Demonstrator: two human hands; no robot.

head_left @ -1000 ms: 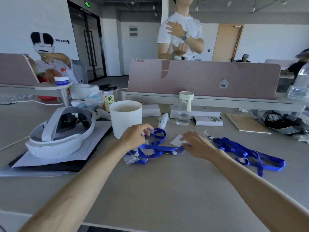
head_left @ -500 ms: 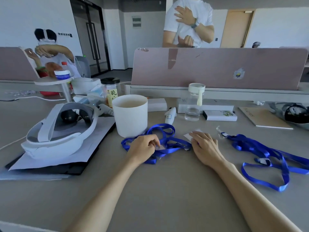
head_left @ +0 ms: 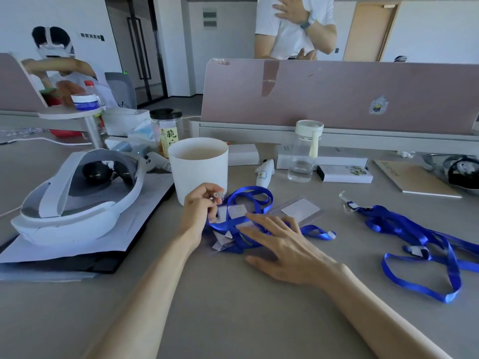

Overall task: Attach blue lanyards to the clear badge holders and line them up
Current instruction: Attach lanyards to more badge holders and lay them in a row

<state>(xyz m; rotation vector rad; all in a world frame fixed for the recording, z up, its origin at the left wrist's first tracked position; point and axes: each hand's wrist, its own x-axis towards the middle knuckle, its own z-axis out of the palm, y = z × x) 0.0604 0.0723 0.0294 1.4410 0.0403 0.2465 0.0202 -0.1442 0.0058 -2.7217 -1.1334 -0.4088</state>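
A tangle of blue lanyards [head_left: 252, 203] lies mid-table with clear badge holders under and among the straps. One clear badge holder [head_left: 300, 209] with a white card lies flat just right of the tangle. My left hand [head_left: 201, 211] pinches a small clear clip end of a lanyard, lifted slightly, in front of the white cup. My right hand [head_left: 282, 244] lies flat with fingers spread, pressing on the straps. A second heap of blue lanyards [head_left: 420, 239] with a clear clip sprawls at the right.
A white cup [head_left: 199, 167] stands just behind my left hand. A white headset [head_left: 75, 198] on papers fills the left. A clear bottle [head_left: 305, 151], small boxes, a notebook [head_left: 414, 178] and a pink divider [head_left: 337, 92] line the back. Two people are beyond.
My left hand has lifted from the tangle and now pinches a clip end. My right hand slid left and forward onto the straps, uncovering the badge holder with the white card.
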